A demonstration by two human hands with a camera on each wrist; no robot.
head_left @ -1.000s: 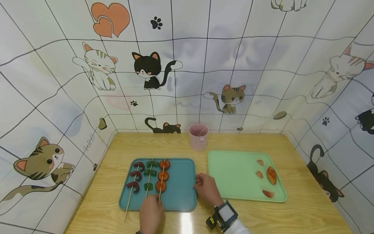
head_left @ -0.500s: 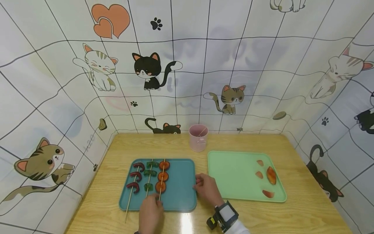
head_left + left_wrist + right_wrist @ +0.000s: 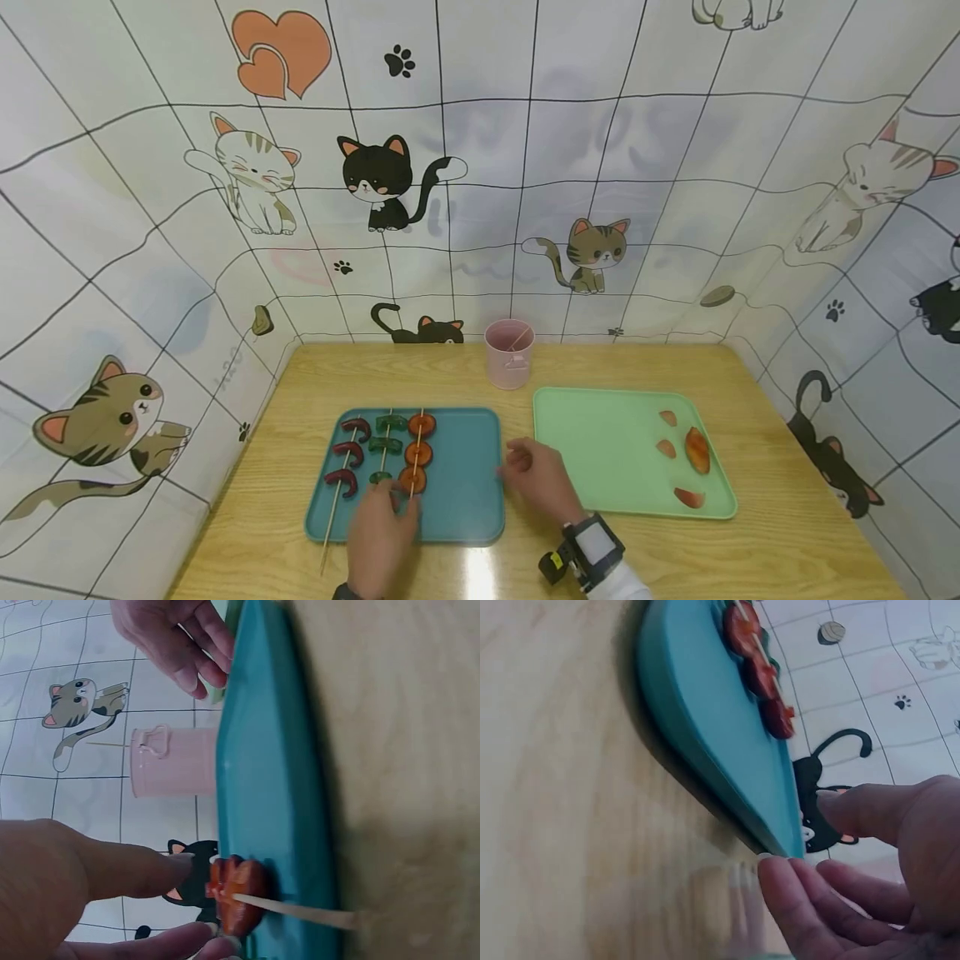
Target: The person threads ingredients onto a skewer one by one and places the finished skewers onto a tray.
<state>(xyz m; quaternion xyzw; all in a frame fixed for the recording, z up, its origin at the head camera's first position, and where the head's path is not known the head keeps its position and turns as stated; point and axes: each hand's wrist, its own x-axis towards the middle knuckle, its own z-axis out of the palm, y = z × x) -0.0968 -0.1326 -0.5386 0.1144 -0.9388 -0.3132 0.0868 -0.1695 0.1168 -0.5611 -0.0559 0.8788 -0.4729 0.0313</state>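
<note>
My left hand [image 3: 378, 529] hovers over the front edge of the teal tray [image 3: 461, 475], thumb and fingers spread apart and holding nothing. Just beyond its fingertips lies a skewer of round orange-red slices [image 3: 417, 454]; its bare stick [image 3: 285, 906] juts over the tray rim in the left wrist view. To its left are a skewer of green pieces [image 3: 386, 445], partly hidden by the hand, and one of dark red curled pieces [image 3: 348, 450]. My right hand [image 3: 542, 483] is beside the tray's right edge, fingers loosely bent with nothing between them, fingertips close to the rim [image 3: 780, 844].
A light green tray [image 3: 600, 450] stands right of the teal one. On it lie an orange-brown piece [image 3: 697, 451] and several small pinkish pieces [image 3: 688, 497]. Behind, a pink bucket [image 3: 510, 358] with a thin stick in it stands near the cat-patterned wall.
My left hand has let go of the orange slice skewer's stick and moved slightly forward and left, spreading its fingers. My right hand has released the tray's edge and shifted a little right.
</note>
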